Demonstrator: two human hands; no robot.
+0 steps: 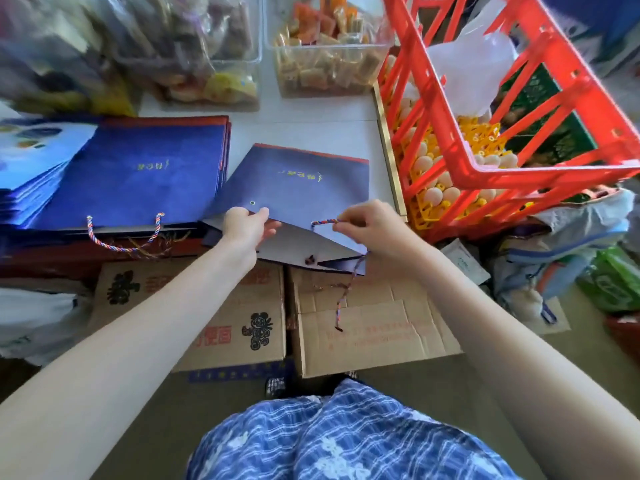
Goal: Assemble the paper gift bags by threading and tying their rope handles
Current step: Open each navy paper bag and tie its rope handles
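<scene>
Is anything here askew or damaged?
Nothing looks damaged. The blue gift bag lies at an angle to the finished stack, and its rope hangs loose over the table edge, normal mid-threading.

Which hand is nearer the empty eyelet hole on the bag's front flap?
Left. The left hand grips the flap edge just below the eyelet hole; the right hand pinches the rope farther right.

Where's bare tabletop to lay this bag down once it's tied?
Bare white table lies beyond the bag, bordered by the snack tubs, the bag stack and the red crate. The back left is crowded with plastic bags.
</scene>
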